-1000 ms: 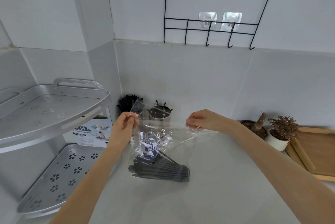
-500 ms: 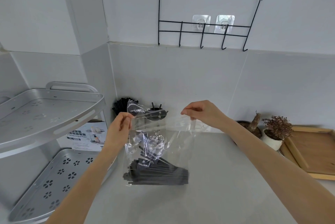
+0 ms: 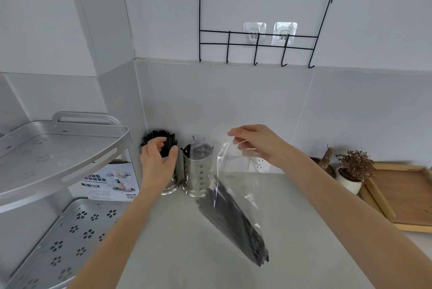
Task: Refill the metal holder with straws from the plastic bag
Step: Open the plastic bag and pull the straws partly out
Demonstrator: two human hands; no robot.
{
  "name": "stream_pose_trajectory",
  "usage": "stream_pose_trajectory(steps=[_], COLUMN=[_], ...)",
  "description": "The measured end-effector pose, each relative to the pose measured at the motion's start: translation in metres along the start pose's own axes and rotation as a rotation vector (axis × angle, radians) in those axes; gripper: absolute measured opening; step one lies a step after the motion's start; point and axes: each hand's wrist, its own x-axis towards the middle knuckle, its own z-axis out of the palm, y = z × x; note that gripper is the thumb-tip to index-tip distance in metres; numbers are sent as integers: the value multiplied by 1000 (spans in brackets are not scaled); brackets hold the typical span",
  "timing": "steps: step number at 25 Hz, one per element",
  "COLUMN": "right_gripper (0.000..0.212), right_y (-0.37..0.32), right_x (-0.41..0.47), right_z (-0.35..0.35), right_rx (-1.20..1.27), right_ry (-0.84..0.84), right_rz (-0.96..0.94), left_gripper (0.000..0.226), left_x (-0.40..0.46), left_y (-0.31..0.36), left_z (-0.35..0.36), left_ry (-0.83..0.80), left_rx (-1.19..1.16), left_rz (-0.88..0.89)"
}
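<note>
Two metal holders stand side by side at the far left of the counter (image 3: 163, 253): the left holder (image 3: 171, 184) is packed with black straws (image 3: 161, 138), the right holder (image 3: 197, 171) shows only a few. The clear plastic bag (image 3: 236, 185) hangs down to the counter, with a blurred bundle of black straws (image 3: 233, 221) slanting inside it. The left hand (image 3: 159, 162) reaches forward, its fingers curled loosely around the left holder and touching its straws. The right hand (image 3: 254, 143), raised on an outstretched arm, pinches the bag's top edge between narrowly closed fingertips.
</note>
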Motion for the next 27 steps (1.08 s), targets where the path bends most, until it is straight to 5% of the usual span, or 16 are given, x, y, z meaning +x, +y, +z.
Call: stream_pose_trajectory(steps=[3, 7, 9, 15, 23, 27], right_gripper=[7, 6, 6, 7, 10, 8], right_y=[-4, 0, 3, 15, 3, 6], right_x=[5, 8, 8, 6, 6, 8], right_z=[9, 24, 29, 38, 30, 33], right_rx=[274, 437, 468, 519, 759, 781], right_ry=[41, 74, 71, 67, 74, 58], right_rz=[27, 9, 25, 75, 89, 37], left_gripper=[32, 86, 87, 40, 17, 30], left_x=[-18, -33, -36, -34, -34, -26], left_y=[14, 7, 1, -6, -27, -25], left_z=[10, 26, 34, 39, 28, 23], left_ry=[-237, -612, -612, -401, -392, -389], left_rx=[-108, -45, -85, -13, -15, -125], left_rz=[93, 102, 102, 100, 22, -26])
